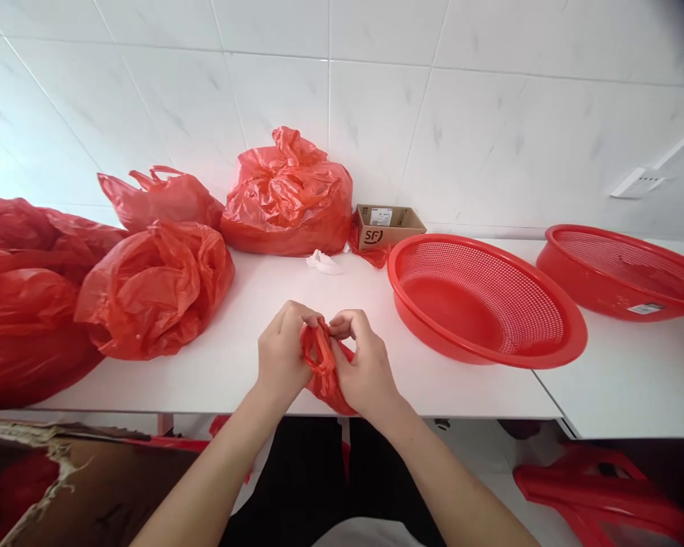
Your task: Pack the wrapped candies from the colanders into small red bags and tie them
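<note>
Red bag (pixel 326 384) partly behind right hand (pixel 369 368)

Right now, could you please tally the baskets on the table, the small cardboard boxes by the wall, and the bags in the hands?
Baskets: 2 (nearer basket, farther basket)
Small cardboard box: 1
Red bag, between left hand and right hand: 1
Total: 4

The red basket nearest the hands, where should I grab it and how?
Probably by the rim of the red basket, coming from the near side of the table. The rim flares out beyond the sloping body, giving an edge to hook under, and the tiled wall stands behind it.
</note>
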Action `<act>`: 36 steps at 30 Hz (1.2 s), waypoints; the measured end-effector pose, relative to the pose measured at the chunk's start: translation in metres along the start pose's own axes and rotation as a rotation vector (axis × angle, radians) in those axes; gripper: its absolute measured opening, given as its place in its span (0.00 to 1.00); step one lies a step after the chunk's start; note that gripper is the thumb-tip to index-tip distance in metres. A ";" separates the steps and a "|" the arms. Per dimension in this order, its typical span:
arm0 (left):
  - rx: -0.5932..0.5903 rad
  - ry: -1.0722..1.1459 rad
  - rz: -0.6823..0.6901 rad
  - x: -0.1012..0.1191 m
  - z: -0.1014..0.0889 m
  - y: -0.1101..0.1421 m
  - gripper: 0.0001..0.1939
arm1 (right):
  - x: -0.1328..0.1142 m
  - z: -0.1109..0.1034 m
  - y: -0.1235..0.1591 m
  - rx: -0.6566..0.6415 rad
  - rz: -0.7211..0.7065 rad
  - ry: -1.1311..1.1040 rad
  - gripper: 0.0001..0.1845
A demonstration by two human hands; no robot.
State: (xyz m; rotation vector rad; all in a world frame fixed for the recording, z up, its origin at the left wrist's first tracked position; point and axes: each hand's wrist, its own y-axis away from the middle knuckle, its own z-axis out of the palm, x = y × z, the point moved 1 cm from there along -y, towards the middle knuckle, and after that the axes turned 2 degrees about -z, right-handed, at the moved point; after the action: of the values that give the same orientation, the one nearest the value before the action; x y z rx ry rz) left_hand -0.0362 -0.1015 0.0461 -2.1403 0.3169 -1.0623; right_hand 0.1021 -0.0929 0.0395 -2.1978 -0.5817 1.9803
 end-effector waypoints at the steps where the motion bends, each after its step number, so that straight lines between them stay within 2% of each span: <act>1: 0.014 0.013 0.005 -0.001 0.003 0.002 0.11 | -0.001 0.000 0.000 -0.003 0.037 -0.055 0.09; 3: 0.003 0.047 0.013 -0.002 0.004 0.003 0.10 | -0.002 -0.003 -0.003 -0.053 0.128 -0.210 0.15; 5: -0.013 0.061 0.029 -0.003 0.001 0.001 0.10 | -0.002 -0.010 -0.008 -0.162 0.201 -0.347 0.16; 7: -0.060 0.043 0.056 -0.003 -0.007 -0.004 0.09 | -0.003 -0.018 -0.013 -0.256 0.222 -0.387 0.14; 9: -0.152 0.016 0.086 -0.002 -0.015 -0.010 0.07 | -0.005 -0.025 -0.016 -0.298 0.204 -0.333 0.12; 12: -0.286 0.016 0.131 0.002 -0.022 -0.019 0.04 | -0.013 -0.032 -0.019 -0.301 0.064 -0.030 0.07; 14: -0.335 0.028 0.140 0.003 -0.023 -0.022 0.05 | -0.023 -0.036 -0.022 -0.302 -0.144 0.339 0.07; 17: -0.326 0.047 0.077 -0.004 -0.027 -0.025 0.06 | -0.036 -0.041 -0.021 -0.339 -0.440 0.899 0.12; 18: -0.279 0.065 0.016 -0.010 -0.033 -0.027 0.05 | -0.037 -0.045 -0.018 -0.367 -0.484 1.028 0.13; 20: -0.085 0.116 -0.147 -0.026 -0.053 -0.031 0.01 | -0.029 -0.055 -0.008 -0.454 -0.460 1.178 0.15; 21: 0.094 0.159 -0.258 -0.034 -0.066 -0.034 0.04 | -0.022 -0.061 -0.001 -0.510 -0.392 1.211 0.16; 22: 0.265 0.170 -0.304 -0.041 -0.081 -0.037 0.05 | -0.014 -0.067 0.006 -0.563 -0.299 1.218 0.17; 24: 0.484 0.183 -0.326 -0.046 -0.104 -0.043 0.08 | 0.000 -0.076 0.019 -0.612 -0.136 1.138 0.18; 25: 0.597 0.199 -0.322 -0.044 -0.111 -0.046 0.09 | 0.003 -0.078 0.022 -0.595 -0.102 1.054 0.17; 26: 0.600 0.188 -0.296 -0.038 -0.113 -0.049 0.08 | 0.002 -0.077 0.023 -0.551 -0.099 0.950 0.17; 28: 0.366 0.170 -0.296 -0.021 -0.103 -0.055 0.07 | -0.009 -0.068 0.017 -0.444 -0.143 0.708 0.15; 30: 0.197 0.251 -0.277 -0.004 -0.086 -0.059 0.08 | -0.024 -0.054 0.006 -0.362 -0.160 0.496 0.17; 33: 0.089 0.399 -0.285 0.011 -0.067 -0.061 0.11 | -0.035 -0.036 -0.010 -0.249 -0.191 0.336 0.23; 36: -0.060 0.607 -0.389 0.015 -0.060 -0.057 0.12 | -0.031 -0.029 -0.019 -0.101 -0.283 0.288 0.25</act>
State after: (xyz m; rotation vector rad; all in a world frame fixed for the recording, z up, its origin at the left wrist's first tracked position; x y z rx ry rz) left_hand -0.0781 -0.0977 0.1190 -1.9263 0.2116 -1.9492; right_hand 0.1250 -0.0817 0.0789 -2.2520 -0.9063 1.4947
